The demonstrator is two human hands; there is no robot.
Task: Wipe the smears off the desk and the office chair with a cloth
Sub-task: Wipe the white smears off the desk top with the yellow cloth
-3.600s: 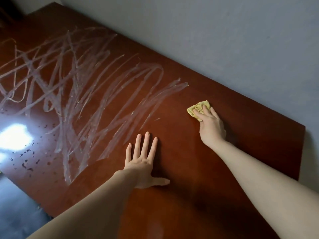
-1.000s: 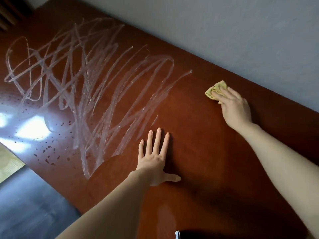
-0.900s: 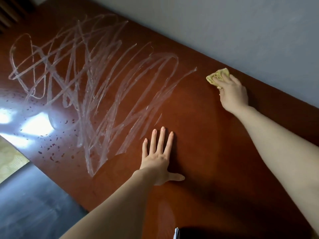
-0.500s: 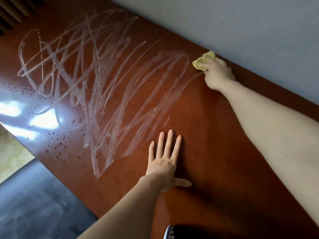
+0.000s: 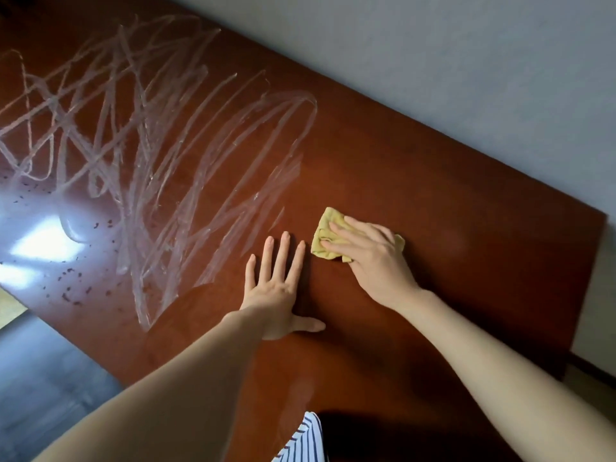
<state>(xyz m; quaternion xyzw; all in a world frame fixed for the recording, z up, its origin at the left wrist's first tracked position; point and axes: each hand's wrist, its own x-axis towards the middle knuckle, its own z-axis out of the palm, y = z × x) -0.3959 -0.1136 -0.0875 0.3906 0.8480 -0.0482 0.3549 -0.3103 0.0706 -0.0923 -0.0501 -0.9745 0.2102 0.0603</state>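
The right grip (image 5: 373,261) lies palm-down on the yellow cloth (image 5: 325,236). Its fingers are stretched forward, close together, pressing the cloth flat to the counter (image 5: 450,201) rather than pinching it. The thumb is hidden, so I cannot tell whether it tucks under the fabric. The cloth is bunched beneath the fingers and palm. Its crumpled front end pokes out past the fingertips, and a small corner shows beyond the knuckles on the far side of the hand.

The left grip (image 5: 276,290) rests just beside the cloth, on its near-left side, apart from it by a narrow strip of wood. It is flat on the counter, fingers straight and slightly spread, thumb stuck out to the right, holding nothing.

The cloth sits on bare red-brown wood, roughly midway between the counter's far and near edges. It is just right of the whitish smears (image 5: 160,155), which scribble across the whole left part of the counter; their nearest streaks end just beyond the left fingertips.

A bright reflection (image 5: 43,246) and dark specks (image 5: 71,291) lie toward the near-left edge. A grey wall (image 5: 466,61) runs along the far edge, dark floor (image 5: 40,378) shows past the near edge, and a striped garment (image 5: 305,441) shows at the bottom.
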